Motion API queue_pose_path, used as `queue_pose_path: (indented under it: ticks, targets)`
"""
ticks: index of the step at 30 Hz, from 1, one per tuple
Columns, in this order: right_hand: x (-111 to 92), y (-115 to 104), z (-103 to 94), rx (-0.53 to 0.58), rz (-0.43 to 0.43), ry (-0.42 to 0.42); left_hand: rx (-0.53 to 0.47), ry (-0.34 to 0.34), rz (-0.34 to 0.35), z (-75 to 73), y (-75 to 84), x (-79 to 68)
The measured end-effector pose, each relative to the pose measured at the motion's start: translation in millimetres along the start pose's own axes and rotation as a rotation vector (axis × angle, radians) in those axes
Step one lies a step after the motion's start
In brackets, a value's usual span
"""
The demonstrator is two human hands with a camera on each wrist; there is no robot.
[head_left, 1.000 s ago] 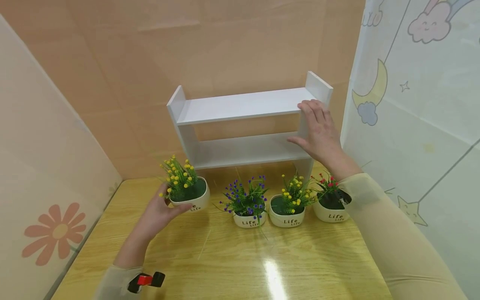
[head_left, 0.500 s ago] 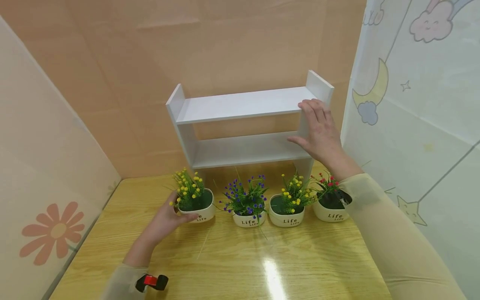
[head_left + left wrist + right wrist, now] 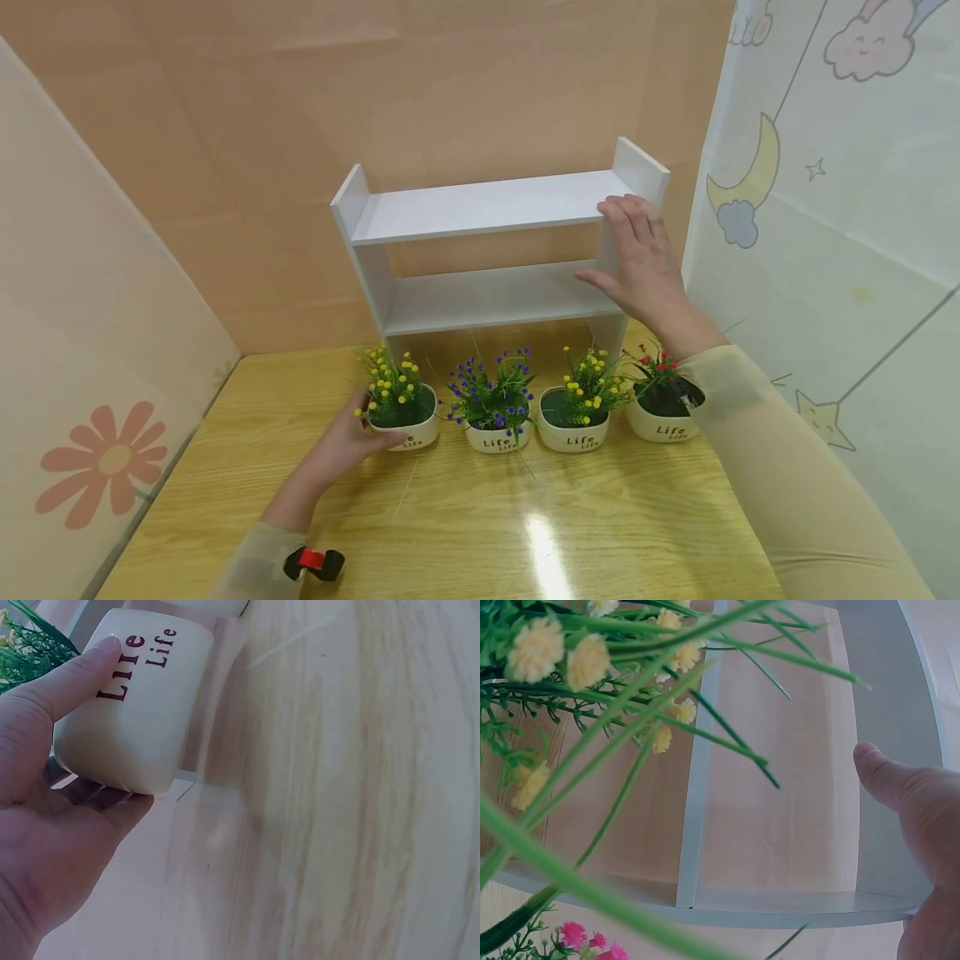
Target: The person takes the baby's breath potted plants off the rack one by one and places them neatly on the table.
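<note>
My left hand [image 3: 343, 446] grips a cream flowerpot [image 3: 422, 433] of small yellow flowers at the left end of a row of pots. Its thumb lies across the front, on the printed "Life" lettering, and the other fingers are round the side and underside in the left wrist view, where the pot [image 3: 139, 742] looks tilted. My right hand [image 3: 641, 262] rests on the right end of a white two-tier shelf [image 3: 480, 208], fingers laid over the upper board's front edge and thumb spread out to the left. In the right wrist view only the thumb [image 3: 889, 776] and part of the palm show.
To the right of the held pot stand three similar pots: purple flowers [image 3: 495, 437], yellow flowers [image 3: 573, 437] and red flowers [image 3: 663, 425], the last partly behind my right sleeve. The wooden table [image 3: 465, 525] meets a patterned wall [image 3: 817, 250] on the right.
My left hand has moved right and down with the yellow-flowered pot, bringing it close beside the purple one at the row's level. The right hand keeps its place on the shelf.
</note>
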State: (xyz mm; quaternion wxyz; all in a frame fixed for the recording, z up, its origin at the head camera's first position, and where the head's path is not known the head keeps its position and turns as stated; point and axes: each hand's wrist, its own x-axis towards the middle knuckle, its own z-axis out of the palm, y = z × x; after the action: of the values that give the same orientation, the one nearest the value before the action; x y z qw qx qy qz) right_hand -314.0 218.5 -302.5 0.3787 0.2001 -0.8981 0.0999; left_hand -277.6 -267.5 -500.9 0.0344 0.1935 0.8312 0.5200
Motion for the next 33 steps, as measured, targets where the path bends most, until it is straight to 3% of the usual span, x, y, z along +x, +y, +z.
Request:
queue_pose_path:
  ticks: [17, 27, 33]
  targets:
    - [-0.6, 0.4, 2.4, 0.009, 0.0, 0.004, 0.014, -0.033, -0.063, 12.2, -8.0, 5.3]
    - [0.1, 1.5, 3.3, 0.005, 0.004, 0.004, 0.007, -0.056, 0.021, 18.2, -13.9, 8.6]
    - [1.4, 1.9, 3.2, 0.003, 0.003, 0.005, -0.009, -0.069, 0.025, 19.4, -14.4, 9.3]
